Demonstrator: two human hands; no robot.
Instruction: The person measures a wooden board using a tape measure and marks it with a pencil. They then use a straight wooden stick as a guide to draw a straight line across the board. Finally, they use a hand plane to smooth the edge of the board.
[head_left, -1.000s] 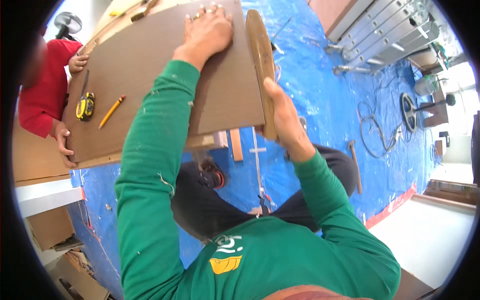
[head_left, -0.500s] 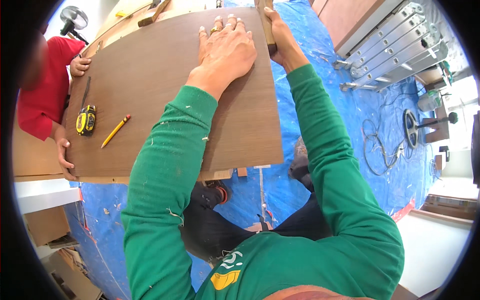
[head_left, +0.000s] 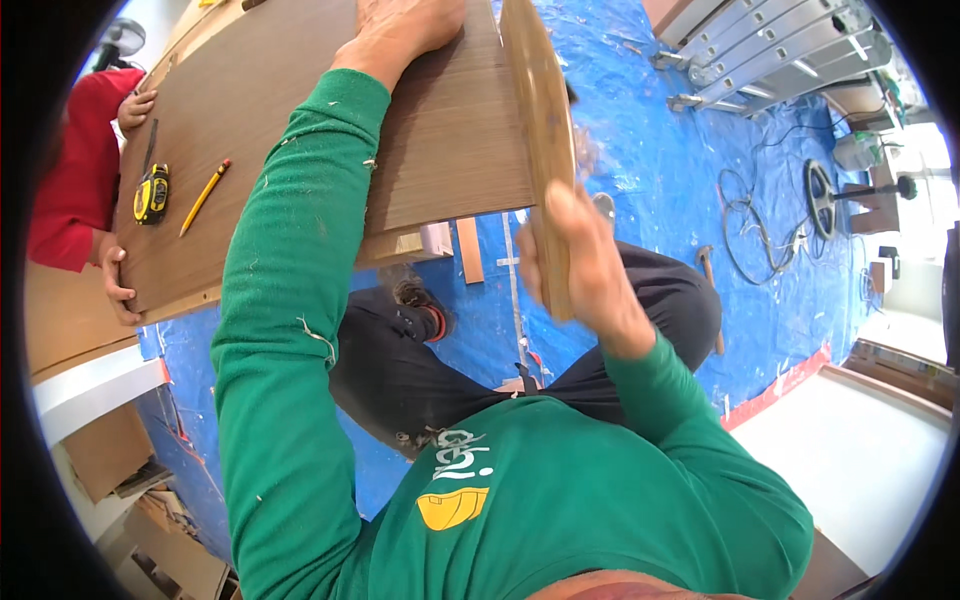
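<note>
Both hands work at the top of the frame: the left hand (head_left: 405,22) lies flat with fingers spread on the large dark-brown wooden panel (head_left: 330,150), while the right hand (head_left: 578,262) is wrapped around the lower end of a narrow wooden strip (head_left: 538,120) standing on edge along the panel's right side. At upper left, a yellow tape measure (head_left: 152,193) and yellow pencil (head_left: 205,195) lie on the panel, whose far edge another person's hand (head_left: 115,288) grips.

bright daylight floods in, glaring white far right of the right hand (head_left: 580,255), itself motion-blurred; fisheye edges bend, corners black.
</note>
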